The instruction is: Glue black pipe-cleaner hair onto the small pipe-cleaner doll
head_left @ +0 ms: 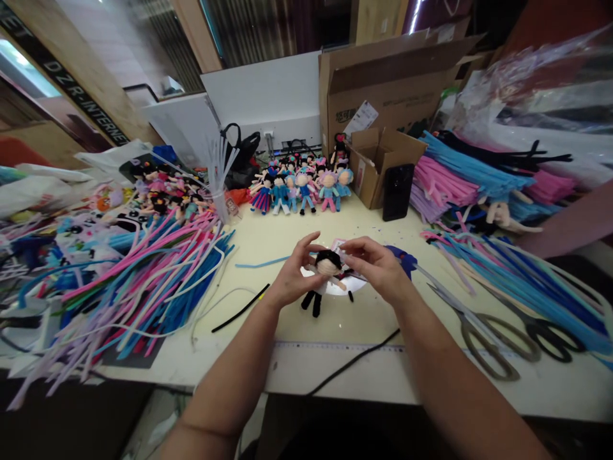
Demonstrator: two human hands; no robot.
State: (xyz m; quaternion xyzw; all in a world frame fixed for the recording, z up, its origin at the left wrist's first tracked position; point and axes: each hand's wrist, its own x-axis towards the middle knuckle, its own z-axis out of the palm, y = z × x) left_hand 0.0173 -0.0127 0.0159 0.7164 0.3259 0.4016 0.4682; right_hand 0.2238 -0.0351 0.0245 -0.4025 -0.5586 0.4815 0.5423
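Observation:
A small pipe-cleaner doll (325, 271) with black hair, a pale face and black legs is held above the cream table (373, 319). My left hand (293, 276) grips it from the left, fingers curled round its head and body. My right hand (378, 267) pinches at the doll's head from the right. A white round piece (355, 285) lies on the table just under the doll.
Heaps of coloured pipe cleaners lie at the left (143, 281) and right (517, 275). Large scissors (483, 329) rest right of my right forearm. A row of finished dolls (301, 185), a black phone (397, 191) and cardboard boxes (383, 83) stand behind. Loose black pipe cleaners (242, 310) lie near.

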